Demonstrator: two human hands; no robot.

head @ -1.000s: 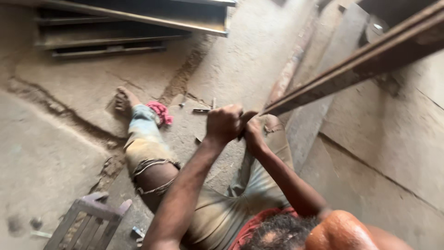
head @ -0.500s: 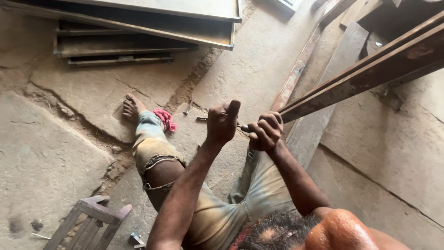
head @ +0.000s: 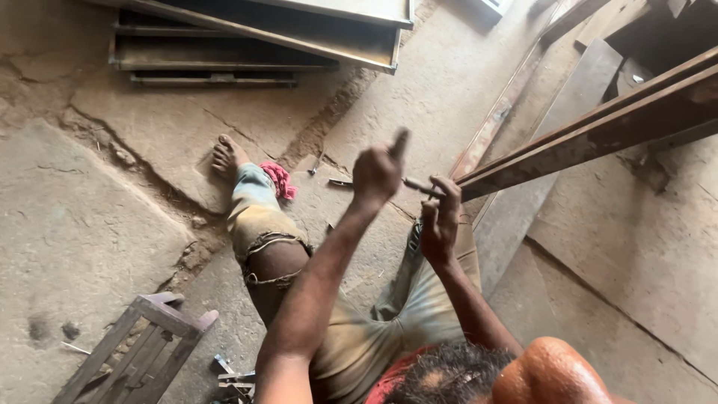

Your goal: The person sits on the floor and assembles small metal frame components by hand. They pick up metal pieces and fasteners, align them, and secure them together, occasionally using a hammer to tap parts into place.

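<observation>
Rusty steel bar (head: 598, 135) between hands (head: 411, 187)

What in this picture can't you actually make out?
- Small tool in the left hand: mostly hidden by the fist, head view.
- End of the rusty bar: covered by the right hand.
- Bar's far end: cut off by the right edge.
- Small metal bits on the floor: too small.

We see rusty, matt metal bar (head: 598, 131) | rough cracked concrete floor (head: 82, 224) | worn, stained cloth trousers (head: 262, 217) | dull metal frames (head: 224, 45) | weathered wooden stool (head: 142, 344)
</observation>
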